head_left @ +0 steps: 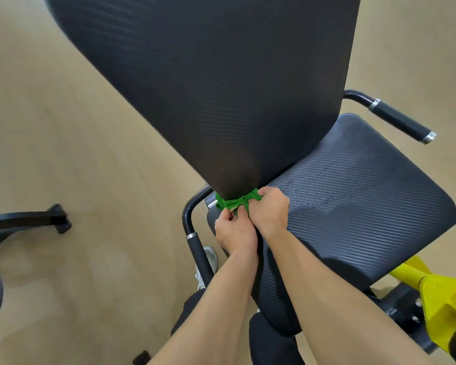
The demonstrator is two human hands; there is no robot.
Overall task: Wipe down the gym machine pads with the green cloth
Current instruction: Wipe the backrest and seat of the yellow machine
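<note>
A tall black ribbed back pad [211, 83] slopes down to its narrow lower end, where a bunched green cloth [234, 202] is pressed against it. Both hands hold the cloth: my left hand [234, 233] grips it from below, and my right hand [269, 209] closes over its right side. The black ribbed seat pad [353, 206] lies to the right, with small droplets showing on its near-left area. Most of the cloth is hidden under my fingers.
A black handle bar [195, 248] curves up left of the seat, and another handle [400, 119] sticks out at the right. A yellow frame part [442, 299] sits lower right. Another machine's black foot [37, 222] rests on the tan floor at left.
</note>
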